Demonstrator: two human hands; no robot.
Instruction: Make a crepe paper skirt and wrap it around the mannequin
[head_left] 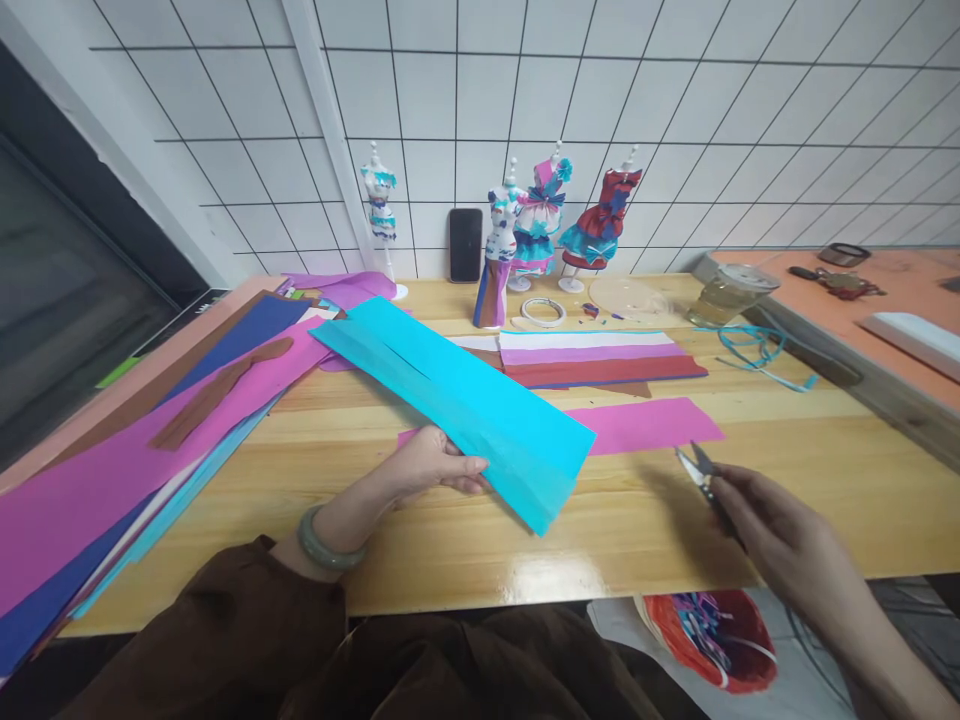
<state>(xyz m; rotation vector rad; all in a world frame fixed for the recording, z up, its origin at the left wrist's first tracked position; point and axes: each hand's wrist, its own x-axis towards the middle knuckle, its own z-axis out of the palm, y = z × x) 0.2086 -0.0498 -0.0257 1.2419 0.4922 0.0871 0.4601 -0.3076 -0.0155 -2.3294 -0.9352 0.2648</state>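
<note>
Pinched at its lower edge by my left hand (439,465), a folded bright blue sheet (465,385) is held slantwise over the wooden table (300,500). My right hand (772,520) is closed on small thread snips (705,475), whose blades are apart and point up and left. Beyond the snips and partly under the blue sheet lies a pink strip (645,425). Behind it is a stack of white, purple and red strips (600,355). At the left, long coloured sheets (150,430) lie in a pile, with a crumpled brown piece (217,395) on top.
Small dressed mannequins (600,220) and a black phone (466,245) stand by the tiled wall. A tape roll (543,312), a glass jar (731,295) and a blue ribbon tangle (757,350) are further right. A red scrap basket (750,650) sits below the table's front edge.
</note>
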